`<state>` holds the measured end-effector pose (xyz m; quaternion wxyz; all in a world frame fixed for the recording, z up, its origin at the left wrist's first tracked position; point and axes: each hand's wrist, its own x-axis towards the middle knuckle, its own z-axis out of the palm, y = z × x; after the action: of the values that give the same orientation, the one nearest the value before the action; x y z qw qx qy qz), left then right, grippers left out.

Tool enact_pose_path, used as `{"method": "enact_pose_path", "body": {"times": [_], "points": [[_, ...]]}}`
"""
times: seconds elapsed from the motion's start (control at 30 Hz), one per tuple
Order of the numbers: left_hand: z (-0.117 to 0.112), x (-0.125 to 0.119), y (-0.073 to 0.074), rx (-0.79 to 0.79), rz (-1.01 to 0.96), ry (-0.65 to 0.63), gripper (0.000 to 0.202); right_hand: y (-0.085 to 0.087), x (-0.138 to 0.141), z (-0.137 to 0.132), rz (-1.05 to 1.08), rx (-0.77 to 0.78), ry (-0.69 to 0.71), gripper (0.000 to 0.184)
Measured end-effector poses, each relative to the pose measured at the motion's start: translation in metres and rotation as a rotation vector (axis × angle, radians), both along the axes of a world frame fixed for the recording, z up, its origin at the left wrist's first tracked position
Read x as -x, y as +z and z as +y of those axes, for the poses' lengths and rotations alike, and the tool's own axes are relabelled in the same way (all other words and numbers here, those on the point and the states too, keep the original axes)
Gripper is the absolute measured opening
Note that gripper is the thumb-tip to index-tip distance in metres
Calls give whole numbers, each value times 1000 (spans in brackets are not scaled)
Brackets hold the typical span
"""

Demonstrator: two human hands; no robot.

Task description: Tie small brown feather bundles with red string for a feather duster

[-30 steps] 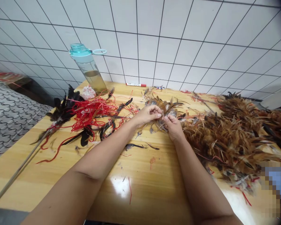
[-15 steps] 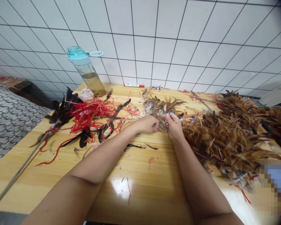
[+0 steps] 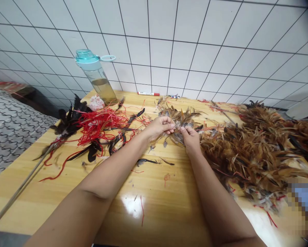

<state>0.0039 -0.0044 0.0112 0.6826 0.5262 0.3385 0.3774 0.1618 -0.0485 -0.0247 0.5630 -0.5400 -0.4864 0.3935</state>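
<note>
Near the middle of the table, my left hand [image 3: 161, 127] has its thumb and fingers pinched together at the whitish base of some feathers. My right hand [image 3: 191, 138] faces it from the right, thumb and forefinger closed on the same tuft. The small brown and grey feathers [image 3: 185, 116] spread behind and between the fingertips. Exactly which feathers each hand grips is partly hidden. To the right lies a large heap of long brown feathers [image 3: 236, 147], close to my right wrist. Left of my left hand is a tangle of red string [image 3: 99, 123].
A clear bottle with a teal lid [image 3: 98, 80] stands at the back left, beside a crumpled whitish lump [image 3: 96, 102]. Black feathers [image 3: 71, 118] top a thin stick [image 3: 22, 187] at left. A red-and-white marker [image 3: 148, 93] lies by the tiled wall [image 3: 159, 48].
My left hand has risen slightly, and its closed fist has loosened into a pinch at the feathers. My right hand has lowered slightly. The whole view has shifted a little.
</note>
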Motion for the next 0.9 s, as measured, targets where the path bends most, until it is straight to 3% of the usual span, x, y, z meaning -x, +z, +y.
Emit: {"method": "enact_pose_path", "body": {"times": [0.17,0.6,0.9], "points": [[-3,-7,-5,-68,20,34,21,-1,4,0,-46,-14,-48,25],[-8,-11,-3,-238,131,116,15,-3,3,1,-170,-73,27,29],[-5,-6,-1,-126,77,20,25,3,3,-3,-282,-92,108,27]]}}
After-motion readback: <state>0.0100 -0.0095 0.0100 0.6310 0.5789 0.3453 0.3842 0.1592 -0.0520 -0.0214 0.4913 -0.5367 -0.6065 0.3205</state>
